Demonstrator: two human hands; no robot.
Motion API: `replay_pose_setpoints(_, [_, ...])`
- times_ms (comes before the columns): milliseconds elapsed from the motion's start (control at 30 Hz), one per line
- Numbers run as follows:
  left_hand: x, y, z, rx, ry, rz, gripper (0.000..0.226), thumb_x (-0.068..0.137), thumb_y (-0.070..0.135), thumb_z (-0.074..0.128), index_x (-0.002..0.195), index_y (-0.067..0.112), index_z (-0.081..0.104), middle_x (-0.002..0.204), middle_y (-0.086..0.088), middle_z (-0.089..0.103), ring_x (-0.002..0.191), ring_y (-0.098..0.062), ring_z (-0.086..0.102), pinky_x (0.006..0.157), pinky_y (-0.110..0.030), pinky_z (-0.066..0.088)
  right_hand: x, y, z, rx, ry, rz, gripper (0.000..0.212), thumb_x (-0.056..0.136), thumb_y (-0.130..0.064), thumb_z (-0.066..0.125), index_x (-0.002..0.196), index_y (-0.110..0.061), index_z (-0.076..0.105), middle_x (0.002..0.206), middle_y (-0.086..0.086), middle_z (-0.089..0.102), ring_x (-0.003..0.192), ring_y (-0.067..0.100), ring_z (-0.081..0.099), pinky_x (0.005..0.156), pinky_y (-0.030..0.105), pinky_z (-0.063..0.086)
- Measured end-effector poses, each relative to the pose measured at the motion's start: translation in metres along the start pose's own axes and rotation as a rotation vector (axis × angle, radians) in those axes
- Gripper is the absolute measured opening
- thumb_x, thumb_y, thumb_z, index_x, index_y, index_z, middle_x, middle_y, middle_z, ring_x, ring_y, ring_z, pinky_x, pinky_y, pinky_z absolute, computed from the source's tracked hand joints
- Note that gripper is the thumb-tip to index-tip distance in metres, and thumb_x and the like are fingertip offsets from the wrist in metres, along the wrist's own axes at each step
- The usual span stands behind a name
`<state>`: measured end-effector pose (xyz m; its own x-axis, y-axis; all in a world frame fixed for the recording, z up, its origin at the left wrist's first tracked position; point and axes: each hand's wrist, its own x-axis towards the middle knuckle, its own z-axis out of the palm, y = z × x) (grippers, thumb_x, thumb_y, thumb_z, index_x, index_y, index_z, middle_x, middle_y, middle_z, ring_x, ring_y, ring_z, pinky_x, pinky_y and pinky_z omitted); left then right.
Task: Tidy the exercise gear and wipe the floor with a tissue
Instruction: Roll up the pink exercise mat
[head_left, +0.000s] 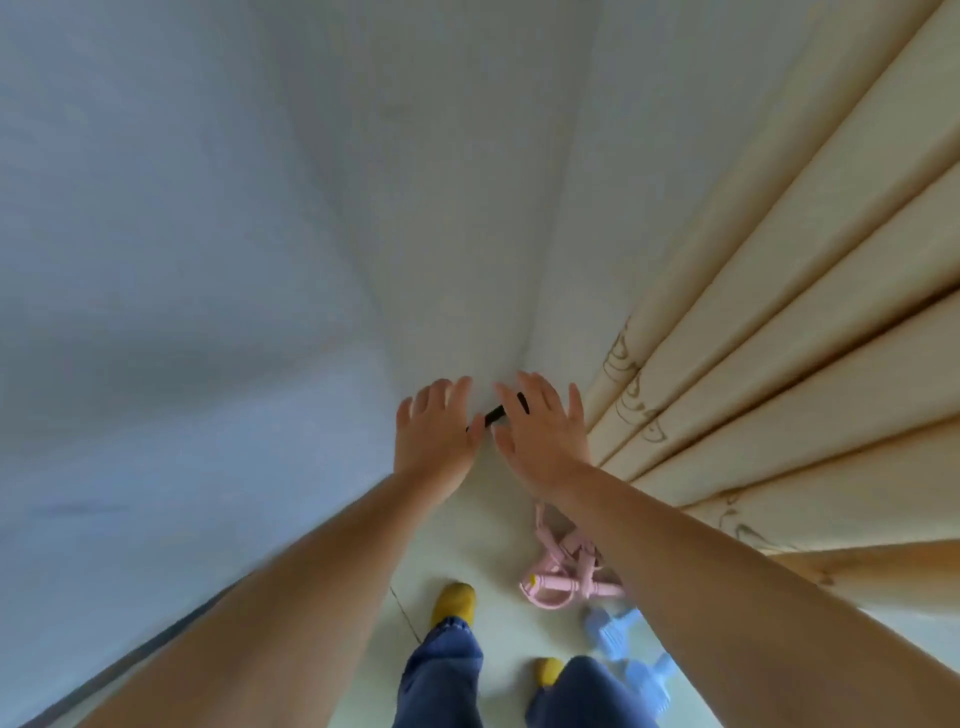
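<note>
We look down along a pale wall (218, 249) that fills most of the view, meeting a second wall at a corner just above our hands. To the right hangs a cream curtain (789, 322) in long folds, with a faint drawn pattern near its lower edge. Below lies the pale floor (478, 540), with a thin dark crack line beside our left foot.

Both bare arms reach forward toward the corner. Our left hand (434, 441) is spread against the wall, fingers straight and apart, so its grip holds nothing that we can see. Our right hand (545, 436) is likewise spread with straight fingers, just beside the curtain's edge. Between the two hands sits a small black bar (496, 414), slanted, touching or nearly touching both; part of it shows past the right hand's fingers, and we cannot tell what it is or whether it is fixed to the wall.

On the floor under our right forearm lies the exercise gear: a pink pull rope (563, 577) tangled in a heap, and just below it a pale blue piece (628, 660) beside our right leg. We wear blue jeans (441, 675) and yellow slippers (454, 603). No tissue can be made out in either hand
</note>
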<state>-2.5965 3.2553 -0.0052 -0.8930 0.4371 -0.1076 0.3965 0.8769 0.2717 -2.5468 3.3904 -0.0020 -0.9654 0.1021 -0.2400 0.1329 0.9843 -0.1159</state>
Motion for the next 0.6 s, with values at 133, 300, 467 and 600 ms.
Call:
replay_pose_setpoints(133, [-0.055, 0.0, -0.018, -0.003, 0.115, -0.223, 0.054, 0.099, 0.041, 0.031, 0.148, 0.02, 0.021, 0.15, -0.003, 0.03, 0.139, -0.021, 0.026, 0.116, -0.041, 0.018, -0.01, -0.023, -0.023, -0.165, 0.023, -0.268, 0.055, 0.102, -0.044, 0.016, 0.152, -0.027, 0.0, 0.16, 0.003, -0.002, 0.148, 0.019, -0.002, 0.117, 0.054, 0.003])
replay_pose_setpoints(300, [-0.189, -0.009, -0.01, -0.082, 0.162, -0.661, 0.055, 0.099, 0.042, 0.031, 0.148, 0.019, 0.02, 0.149, -0.004, 0.034, 0.137, -0.021, 0.032, 0.115, -0.043, 0.023, -0.062, -0.071, -0.023, -0.283, -0.012, -0.601, 0.055, 0.102, -0.042, 0.015, 0.152, -0.026, -0.002, 0.16, 0.002, -0.001, 0.148, 0.019, -0.002, 0.115, 0.055, -0.001])
replay_pose_setpoints(467, [-0.354, -0.03, -0.017, -0.116, 0.274, -1.057, 0.055, 0.099, 0.04, 0.032, 0.149, 0.018, 0.019, 0.15, -0.005, 0.032, 0.139, -0.021, 0.03, 0.117, -0.043, 0.019, -0.134, -0.165, -0.003, -0.307, -0.058, -0.971, 0.054, 0.102, -0.041, 0.019, 0.152, -0.026, 0.003, 0.16, 0.002, 0.003, 0.148, 0.019, -0.001, 0.115, 0.055, -0.004])
replay_pose_setpoints(600, [-0.48, -0.043, -0.019, -0.141, 0.361, -1.399, 0.055, 0.1, 0.039, 0.029, 0.149, 0.016, 0.017, 0.15, -0.009, 0.029, 0.138, -0.024, 0.028, 0.115, -0.044, 0.018, -0.227, -0.252, 0.022, -0.262, -0.08, -1.268, 0.054, 0.102, -0.041, 0.02, 0.152, -0.027, 0.007, 0.16, 0.002, 0.007, 0.148, 0.018, 0.001, 0.117, 0.053, -0.005])
